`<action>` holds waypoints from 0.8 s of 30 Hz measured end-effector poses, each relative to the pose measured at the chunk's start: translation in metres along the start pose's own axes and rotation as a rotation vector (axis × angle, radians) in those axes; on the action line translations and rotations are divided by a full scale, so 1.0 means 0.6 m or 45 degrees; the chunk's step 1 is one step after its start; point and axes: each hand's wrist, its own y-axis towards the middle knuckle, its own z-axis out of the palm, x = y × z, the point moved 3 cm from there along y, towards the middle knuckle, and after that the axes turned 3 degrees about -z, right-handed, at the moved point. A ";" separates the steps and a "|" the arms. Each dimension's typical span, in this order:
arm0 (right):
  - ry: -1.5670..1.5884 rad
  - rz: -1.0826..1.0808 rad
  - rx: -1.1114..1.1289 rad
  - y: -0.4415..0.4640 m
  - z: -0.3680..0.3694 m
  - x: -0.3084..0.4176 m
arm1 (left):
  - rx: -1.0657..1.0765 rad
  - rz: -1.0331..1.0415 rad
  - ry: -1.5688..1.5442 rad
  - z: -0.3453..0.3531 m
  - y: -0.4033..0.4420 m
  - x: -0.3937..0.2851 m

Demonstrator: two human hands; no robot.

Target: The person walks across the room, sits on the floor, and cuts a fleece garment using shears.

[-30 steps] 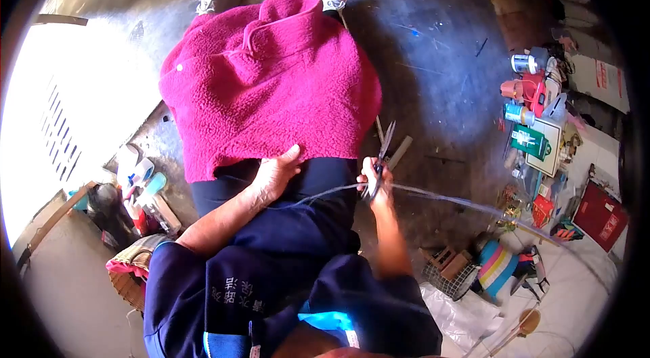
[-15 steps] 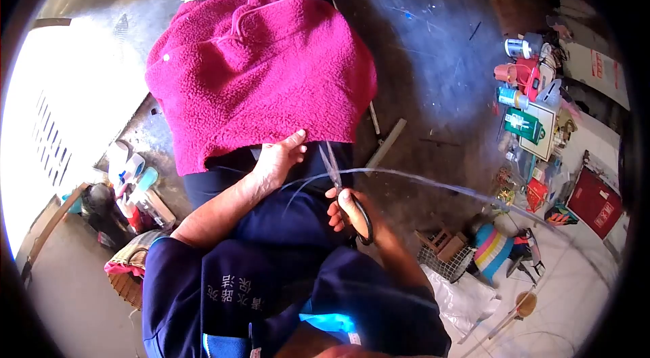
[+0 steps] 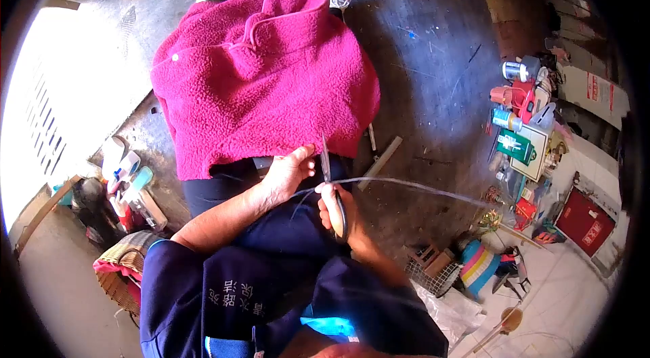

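Note:
A bright pink fleece garment [image 3: 271, 87] lies spread over my lap and knees. At its near hem, my left hand [image 3: 291, 170] is closed in a pinch on the fleece edge. My right hand [image 3: 332, 208] grips a pair of scissors [image 3: 326, 163] by the dark handles, with the blades pointing away from me. The blades look nearly together, and their tips overlap the hem just right of my left fingers. Whether any fabric or thread lies between the blades I cannot make out.
Bottles, boxes and a green-fronted box [image 3: 516, 146] crowd the right side. A wicker basket [image 3: 128, 270] stands left of my elbow, near several small containers. On the floor lies a pale strip [image 3: 380, 162]. A striped round item [image 3: 479, 266] sits beside a wire basket [image 3: 433, 270].
My right hand has moved slightly left and up with the scissors, whose blades have come closer together and now overlap the hem. My left hand still pinches the fleece. The view has shifted a little.

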 end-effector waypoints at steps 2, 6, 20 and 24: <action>-0.091 -0.052 -0.023 -0.007 -0.001 -0.001 | 0.017 -0.018 0.012 0.000 0.001 0.001; -0.216 -0.083 -0.078 -0.016 -0.001 0.004 | 0.081 -0.072 -0.062 0.001 0.001 0.001; -0.258 -0.202 -0.037 0.000 0.006 0.006 | 0.060 -0.036 0.028 0.019 -0.008 -0.009; -0.242 -0.183 -0.011 0.012 0.003 -0.006 | 0.049 -0.024 0.014 0.018 -0.007 -0.009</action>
